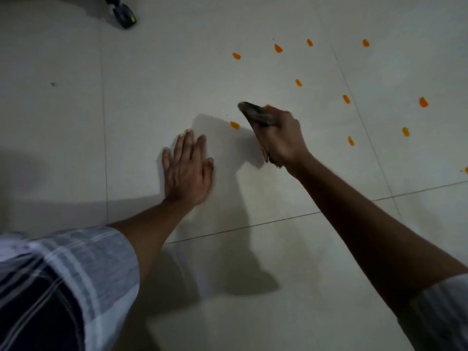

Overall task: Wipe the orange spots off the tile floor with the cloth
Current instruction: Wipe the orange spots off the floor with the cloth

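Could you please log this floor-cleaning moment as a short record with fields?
surface: pale tile floor with dark grout lines
left hand: left hand flat on the floor, fingers straight
right hand: right hand grips a dark cloth
spots: orange spots still scattered ahead and to the right; nearest spot lies just left of the cloth
other: caster wheel at top left
progress: many spots unwiped
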